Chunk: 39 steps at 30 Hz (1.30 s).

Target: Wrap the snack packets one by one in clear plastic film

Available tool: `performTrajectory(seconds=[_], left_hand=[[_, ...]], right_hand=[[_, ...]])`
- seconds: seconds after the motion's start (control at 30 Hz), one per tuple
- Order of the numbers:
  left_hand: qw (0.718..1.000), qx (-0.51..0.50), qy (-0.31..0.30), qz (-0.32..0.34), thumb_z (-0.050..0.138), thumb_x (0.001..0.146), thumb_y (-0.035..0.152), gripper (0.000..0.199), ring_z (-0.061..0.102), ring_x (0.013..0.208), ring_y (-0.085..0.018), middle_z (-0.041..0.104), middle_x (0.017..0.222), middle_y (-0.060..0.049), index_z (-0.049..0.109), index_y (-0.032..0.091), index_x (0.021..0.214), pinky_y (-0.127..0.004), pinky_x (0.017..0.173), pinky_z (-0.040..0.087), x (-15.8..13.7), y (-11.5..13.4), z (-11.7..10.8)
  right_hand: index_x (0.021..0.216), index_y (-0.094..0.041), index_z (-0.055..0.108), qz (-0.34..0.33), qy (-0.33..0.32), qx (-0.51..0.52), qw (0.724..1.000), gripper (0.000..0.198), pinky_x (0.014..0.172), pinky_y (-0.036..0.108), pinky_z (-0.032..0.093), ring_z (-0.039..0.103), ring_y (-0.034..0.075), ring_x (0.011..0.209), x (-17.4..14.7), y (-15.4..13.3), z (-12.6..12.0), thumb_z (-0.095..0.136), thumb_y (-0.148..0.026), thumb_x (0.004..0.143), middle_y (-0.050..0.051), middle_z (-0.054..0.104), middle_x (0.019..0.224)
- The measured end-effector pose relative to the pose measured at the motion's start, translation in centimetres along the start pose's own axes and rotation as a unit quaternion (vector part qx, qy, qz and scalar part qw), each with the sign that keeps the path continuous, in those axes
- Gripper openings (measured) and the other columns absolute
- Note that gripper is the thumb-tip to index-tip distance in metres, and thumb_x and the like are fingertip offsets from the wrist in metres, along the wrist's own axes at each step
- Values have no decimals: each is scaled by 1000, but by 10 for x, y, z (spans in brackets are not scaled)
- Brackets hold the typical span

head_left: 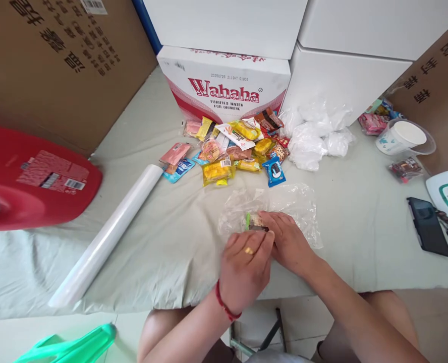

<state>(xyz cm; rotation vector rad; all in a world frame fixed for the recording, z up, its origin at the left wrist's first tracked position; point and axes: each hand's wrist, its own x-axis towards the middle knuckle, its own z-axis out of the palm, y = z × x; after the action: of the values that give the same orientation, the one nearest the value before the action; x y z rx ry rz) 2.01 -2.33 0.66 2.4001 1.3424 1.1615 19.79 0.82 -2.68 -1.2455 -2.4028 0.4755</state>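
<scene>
A small wrapped snack (257, 222) with a bright green end and a dark lower part lies on a crumpled clear plastic bag (303, 209) in front of me. My left hand (245, 267), wearing a gold ring and a red wrist cord, closes over its near side with the fingers together. From the right, my right hand (287, 239) grips the snack's other end, its fingertips close to the left hand's. Much of the snack is hidden beneath the fingers. Beyond the bag sits a pile of packaged snacks (216, 172), including a blue packet (274, 172).
Behind the snacks stands a Wahaha water box (226, 91), with bunched clear bags (311, 138) beside it. A plastic film roll (110, 234) and a red jug (38, 176) are at left. Paper cups (401, 138) and a black phone (428, 227) lie at right.
</scene>
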Motion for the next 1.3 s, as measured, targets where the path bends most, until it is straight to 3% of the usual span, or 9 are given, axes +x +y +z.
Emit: performTrajectory(seconds=[0.07, 0.3, 0.5, 0.63, 0.8, 0.93, 1.03, 1.13, 1.3], left_hand=[[998, 24, -52, -21, 54, 91, 3, 40, 70, 99, -27, 77, 108, -11, 63, 19, 126, -42, 75, 48, -1, 2, 18], [992, 105, -65, -39, 57, 94, 6, 28, 66, 109, -28, 78, 119, -8, 72, 20, 113, -42, 82, 46, -4, -8, 33], [979, 169, -107, -27, 54, 92, 2, 36, 65, 99, -24, 73, 133, -8, 71, 16, 121, -40, 77, 48, -4, -2, 37], [970, 201, -130, -39, 55, 92, 5, 41, 62, 98, -24, 71, 136, -9, 68, 15, 130, -41, 78, 49, -5, 0, 38], [966, 210, -141, -56, 54, 93, 6, 41, 60, 99, -24, 69, 137, -8, 68, 17, 130, -40, 79, 50, -2, 3, 37], [961, 220, -142, -86, 53, 94, 8, 38, 60, 95, -25, 71, 120, -12, 69, 17, 127, -40, 78, 50, 3, 8, 37], [961, 202, -169, -89, 53, 95, 9, 37, 62, 90, -25, 70, 98, -11, 66, 14, 129, -39, 75, 51, 5, 8, 36], [960, 179, -195, -93, 53, 96, 11, 39, 65, 91, -25, 72, 95, -11, 65, 11, 133, -39, 76, 53, 4, 7, 37], [952, 160, -226, -130, 49, 96, 9, 43, 71, 85, -26, 76, 90, -11, 64, 14, 136, -36, 68, 52, 4, 10, 40]], right_hand=[[163, -23, 22, 9, -5, 48, 999, 79, 111, 55, 47, 56, 31, 132, -2, 4, -11, 57, -17, 93, 15, 60, 145], [138, -22, 59, 47, 20, 11, 999, 44, 106, 47, 50, 60, 28, 124, 38, 34, -71, 46, -16, 96, 10, 67, 133], [144, -7, 52, 102, -153, -165, 969, 53, 101, 47, 48, 53, 37, 125, 95, 35, -53, 60, -26, 95, 21, 63, 134], [133, -11, 58, 130, -182, -223, 949, 48, 93, 45, 45, 57, 37, 116, 106, 33, -49, 67, -35, 92, 21, 67, 124], [98, -18, 69, 123, -238, -117, 956, 11, 81, 34, 41, 60, 27, 98, 106, 46, -53, 66, -26, 92, 9, 72, 92], [85, -18, 65, 26, -169, -62, 983, 2, 84, 33, 39, 54, 25, 99, 103, 49, -63, 66, -18, 86, 9, 66, 98], [87, -18, 61, -5, -180, 2, 984, 4, 77, 29, 40, 54, 19, 87, 97, 46, -74, 61, -14, 85, 7, 64, 98], [101, -17, 60, 51, -213, 81, 972, 16, 66, 26, 38, 52, 14, 68, 89, 42, -79, 62, -20, 86, 3, 67, 93], [125, -21, 61, 84, -186, 222, 953, 37, 62, 25, 45, 56, 10, 61, 62, 29, -75, 54, -17, 89, 3, 74, 117]])
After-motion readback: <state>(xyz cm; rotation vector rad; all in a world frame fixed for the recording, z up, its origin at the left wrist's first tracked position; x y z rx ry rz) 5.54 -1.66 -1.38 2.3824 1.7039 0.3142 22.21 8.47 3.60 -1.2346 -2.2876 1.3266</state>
